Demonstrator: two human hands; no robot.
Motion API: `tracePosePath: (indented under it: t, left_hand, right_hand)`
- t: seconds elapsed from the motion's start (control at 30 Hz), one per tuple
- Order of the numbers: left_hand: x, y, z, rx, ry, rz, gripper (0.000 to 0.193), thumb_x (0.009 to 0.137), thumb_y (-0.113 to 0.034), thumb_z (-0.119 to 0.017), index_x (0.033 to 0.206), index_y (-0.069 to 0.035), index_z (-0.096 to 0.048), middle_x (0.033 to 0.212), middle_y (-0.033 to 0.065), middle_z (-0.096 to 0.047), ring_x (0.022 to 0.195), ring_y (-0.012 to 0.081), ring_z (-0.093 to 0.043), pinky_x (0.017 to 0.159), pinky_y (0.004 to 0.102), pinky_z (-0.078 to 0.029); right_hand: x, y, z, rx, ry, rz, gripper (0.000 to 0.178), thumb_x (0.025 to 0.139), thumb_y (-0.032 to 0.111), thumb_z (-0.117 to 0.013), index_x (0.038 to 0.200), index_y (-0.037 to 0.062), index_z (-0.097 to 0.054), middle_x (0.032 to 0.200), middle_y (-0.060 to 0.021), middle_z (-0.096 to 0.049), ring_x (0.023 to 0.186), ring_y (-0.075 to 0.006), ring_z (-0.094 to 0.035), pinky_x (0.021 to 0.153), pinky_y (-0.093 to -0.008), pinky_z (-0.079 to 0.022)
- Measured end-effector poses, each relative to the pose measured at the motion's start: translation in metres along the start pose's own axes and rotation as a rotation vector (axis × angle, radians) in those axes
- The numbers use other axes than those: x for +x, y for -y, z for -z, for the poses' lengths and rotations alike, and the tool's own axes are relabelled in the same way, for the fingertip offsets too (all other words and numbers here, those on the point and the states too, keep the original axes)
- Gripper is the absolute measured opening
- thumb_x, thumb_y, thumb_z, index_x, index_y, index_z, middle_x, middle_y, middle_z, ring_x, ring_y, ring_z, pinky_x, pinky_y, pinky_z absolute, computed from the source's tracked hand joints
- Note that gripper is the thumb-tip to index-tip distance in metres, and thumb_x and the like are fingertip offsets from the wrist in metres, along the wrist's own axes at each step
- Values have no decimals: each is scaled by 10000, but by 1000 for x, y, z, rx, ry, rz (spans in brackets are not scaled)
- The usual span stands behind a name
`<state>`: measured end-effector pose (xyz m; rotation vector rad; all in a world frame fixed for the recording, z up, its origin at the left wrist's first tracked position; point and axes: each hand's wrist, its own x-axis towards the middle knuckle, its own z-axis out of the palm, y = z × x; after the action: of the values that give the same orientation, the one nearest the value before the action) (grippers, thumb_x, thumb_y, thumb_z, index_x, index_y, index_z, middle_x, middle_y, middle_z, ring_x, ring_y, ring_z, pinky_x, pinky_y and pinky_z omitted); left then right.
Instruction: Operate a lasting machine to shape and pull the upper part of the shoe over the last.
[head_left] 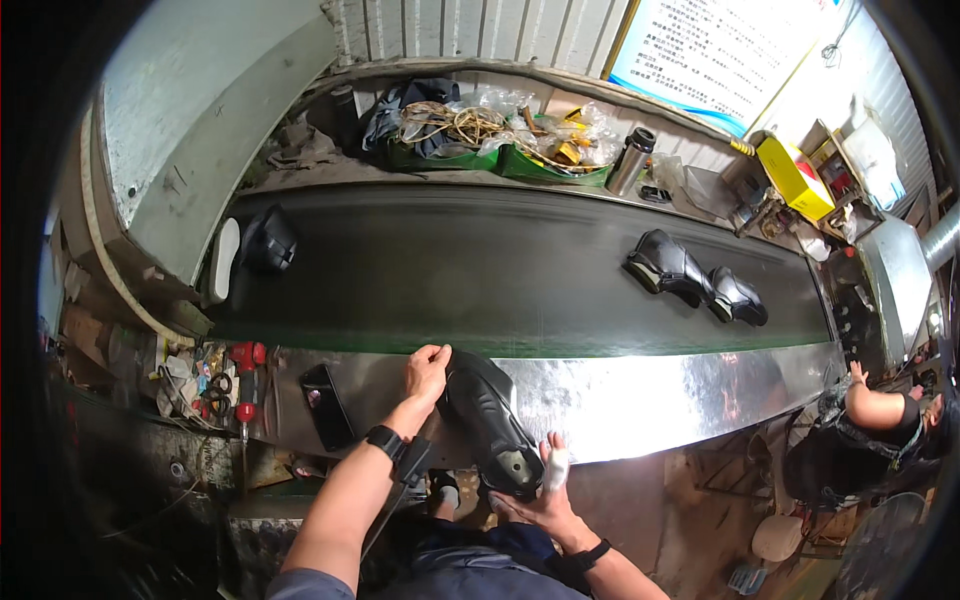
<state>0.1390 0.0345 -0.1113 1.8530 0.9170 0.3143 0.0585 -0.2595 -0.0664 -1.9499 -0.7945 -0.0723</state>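
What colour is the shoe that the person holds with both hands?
Black; the shoe is glossy black, seen best in the head view.

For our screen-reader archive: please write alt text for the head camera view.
A person's left hand and right hand hold a black shoe against a conveyor's metal edge. Two more black shoes ride the dark belt to the right.
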Motion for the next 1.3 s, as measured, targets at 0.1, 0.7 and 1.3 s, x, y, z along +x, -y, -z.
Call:
tracePosePath:
  t: [0.1, 0.7, 1.3]
  left_hand:
    - [-10, 4, -6, 131, -64, -38, 321, 973, -326, -687, 949, -12, -744, 817, 159, -723, 764, 264, -676, 739, 419, -512]
    - [-62, -18, -24, 336, 62, 144, 506, 718, -464, -803, 904, -1, -717, 940, 218, -747, 943, 405, -716, 857, 477, -554]
    - [-262, -52, 254, -80, -625, 211, 427, 779, -384, -825, 897, 2, -687, 746, 99, -687, 707, 187, -636, 698, 365, -509]
  right_hand:
    - [4, 7, 14, 194, 226, -213, 1359, 694, 215, -983, 1621, -56, -27, 1675, -298, -133, 1581, -371, -125, 1238, -451, -260]
    - [-35, -84, 48, 159, 667, 74, 1155, 740, 252, -858, 1619, -29, -164, 1654, -295, -216, 1565, -457, -146, 1269, -585, -40]
    - [56, 152, -26, 562, 863, -613, 458, 1000, 237, -734, 1316, -65, -595, 1110, -72, -668, 1008, -130, -595, 915, -272, -478]
